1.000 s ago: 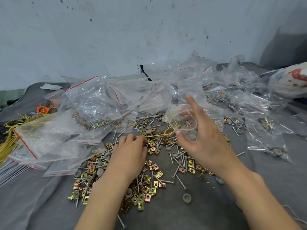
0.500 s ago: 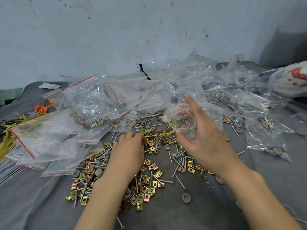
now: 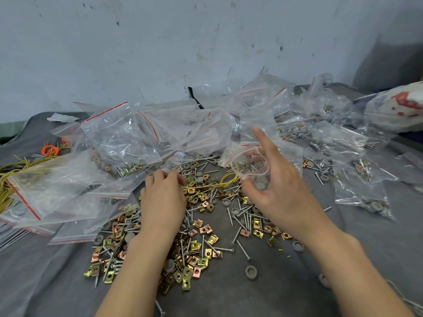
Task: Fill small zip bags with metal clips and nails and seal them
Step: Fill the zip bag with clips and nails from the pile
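The small clear plastic zip bag is up off the dark grey cloth-covered surface, in the right hand. That hand grips it between the thumb below and curled fingers behind, with the index finger raised straight. The bag's red-lined mouth is spread into an oval that faces up and towards the left hand. Its long axis runs from that mouth down into the palm, where a grey round piece shows through the plastic.

The left hand lies palm down to the left of the bag, with its fingers curled onto the loose parts. I cannot tell whether they hold anything.

Below the bag and between the hands lies a scatter of brass- and copper-coloured square metal clips, silver nails and grey round washers. A thin yellow wire loops just left of the bag's mouth.

Behind and to both sides of the bag is a heap of clear red-striped zip bags, some with parts inside. Far left of the bag lie yellow wires and an orange bundle.
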`<action>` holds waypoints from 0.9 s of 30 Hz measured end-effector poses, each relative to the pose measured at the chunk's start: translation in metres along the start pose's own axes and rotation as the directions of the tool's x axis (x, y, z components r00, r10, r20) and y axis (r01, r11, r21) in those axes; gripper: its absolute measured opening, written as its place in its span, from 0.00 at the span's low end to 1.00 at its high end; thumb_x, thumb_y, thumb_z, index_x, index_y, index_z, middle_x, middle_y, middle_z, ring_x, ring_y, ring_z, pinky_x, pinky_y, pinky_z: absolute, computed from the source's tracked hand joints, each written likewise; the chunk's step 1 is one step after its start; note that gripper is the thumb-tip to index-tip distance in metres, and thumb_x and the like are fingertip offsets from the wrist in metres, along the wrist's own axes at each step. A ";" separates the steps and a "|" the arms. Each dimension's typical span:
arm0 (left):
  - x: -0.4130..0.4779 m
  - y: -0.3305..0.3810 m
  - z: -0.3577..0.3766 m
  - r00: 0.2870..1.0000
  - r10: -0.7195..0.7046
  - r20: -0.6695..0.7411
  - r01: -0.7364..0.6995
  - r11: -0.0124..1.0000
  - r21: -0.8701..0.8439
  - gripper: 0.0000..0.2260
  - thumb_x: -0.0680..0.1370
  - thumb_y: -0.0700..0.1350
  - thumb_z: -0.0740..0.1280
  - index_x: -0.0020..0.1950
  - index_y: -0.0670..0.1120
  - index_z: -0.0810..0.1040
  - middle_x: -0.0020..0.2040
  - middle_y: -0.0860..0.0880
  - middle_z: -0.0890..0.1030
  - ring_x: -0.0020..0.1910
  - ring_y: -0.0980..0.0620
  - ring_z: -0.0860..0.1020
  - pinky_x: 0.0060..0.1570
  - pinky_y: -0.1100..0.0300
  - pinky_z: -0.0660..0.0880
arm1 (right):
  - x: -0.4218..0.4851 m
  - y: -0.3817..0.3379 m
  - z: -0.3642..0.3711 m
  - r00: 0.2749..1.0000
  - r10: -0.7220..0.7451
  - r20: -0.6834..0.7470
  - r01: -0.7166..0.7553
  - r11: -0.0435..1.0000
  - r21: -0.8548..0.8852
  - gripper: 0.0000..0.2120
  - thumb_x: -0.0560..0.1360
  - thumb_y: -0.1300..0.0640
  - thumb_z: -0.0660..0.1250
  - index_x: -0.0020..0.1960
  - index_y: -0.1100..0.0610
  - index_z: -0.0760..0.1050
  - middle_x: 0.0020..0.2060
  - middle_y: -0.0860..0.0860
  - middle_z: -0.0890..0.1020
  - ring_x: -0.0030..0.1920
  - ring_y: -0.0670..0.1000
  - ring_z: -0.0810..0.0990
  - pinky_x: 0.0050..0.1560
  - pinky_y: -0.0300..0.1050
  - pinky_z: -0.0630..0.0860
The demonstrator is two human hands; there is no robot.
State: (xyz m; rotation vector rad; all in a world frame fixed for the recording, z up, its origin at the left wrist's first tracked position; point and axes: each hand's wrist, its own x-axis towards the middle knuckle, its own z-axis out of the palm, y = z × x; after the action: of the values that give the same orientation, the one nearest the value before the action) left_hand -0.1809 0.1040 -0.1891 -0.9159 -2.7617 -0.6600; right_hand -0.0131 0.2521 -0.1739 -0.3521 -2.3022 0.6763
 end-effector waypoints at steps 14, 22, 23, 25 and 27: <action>-0.003 0.006 0.006 0.981 0.100 0.168 -0.136 0.967 0.215 0.12 0.84 0.51 0.57 0.64 0.52 0.75 0.62 0.50 0.75 0.63 0.46 0.73 0.61 0.50 0.69 | 0.000 -0.003 0.001 1.000 0.005 0.017 -0.005 1.000 0.001 0.40 0.78 0.49 0.67 0.80 0.40 0.46 0.65 0.43 0.75 0.66 0.37 0.69 0.71 0.49 0.66; -0.007 0.002 -0.001 0.981 0.116 0.154 -0.130 0.988 0.086 0.15 0.84 0.52 0.53 0.59 0.49 0.77 0.54 0.49 0.81 0.55 0.47 0.78 0.58 0.49 0.73 | 0.001 -0.002 0.004 1.000 -0.006 0.026 0.007 1.000 -0.022 0.40 0.78 0.48 0.66 0.80 0.39 0.43 0.65 0.42 0.75 0.62 0.33 0.64 0.66 0.41 0.61; -0.007 0.001 -0.003 0.982 0.108 0.155 -0.117 0.992 0.049 0.14 0.84 0.52 0.54 0.58 0.48 0.77 0.53 0.49 0.82 0.54 0.46 0.78 0.57 0.48 0.73 | 0.000 -0.002 0.005 1.000 -0.007 0.029 0.007 1.000 -0.026 0.40 0.78 0.48 0.65 0.80 0.39 0.44 0.64 0.42 0.75 0.62 0.33 0.64 0.66 0.41 0.61; -0.008 0.000 -0.006 0.983 0.102 0.151 -0.104 0.995 0.004 0.14 0.84 0.52 0.55 0.57 0.48 0.77 0.51 0.48 0.82 0.52 0.46 0.78 0.55 0.48 0.74 | 0.000 -0.002 0.005 0.999 -0.013 0.033 0.014 0.999 -0.031 0.40 0.77 0.49 0.65 0.80 0.41 0.44 0.61 0.41 0.75 0.61 0.31 0.64 0.66 0.40 0.61; -0.009 -0.001 -0.008 0.982 0.110 0.155 -0.106 0.994 -0.029 0.13 0.84 0.51 0.56 0.58 0.48 0.77 0.52 0.48 0.82 0.53 0.46 0.78 0.55 0.48 0.74 | 0.000 -0.002 0.005 0.999 -0.010 0.033 0.011 1.000 -0.027 0.40 0.78 0.50 0.66 0.80 0.41 0.45 0.60 0.39 0.74 0.61 0.31 0.64 0.66 0.41 0.62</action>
State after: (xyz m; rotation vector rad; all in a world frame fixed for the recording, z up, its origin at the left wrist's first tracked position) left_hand -0.1739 0.0950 -0.1848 -1.1603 -2.8190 -0.6240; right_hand -0.0166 0.2487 -0.1761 -0.3439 -2.3452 0.6503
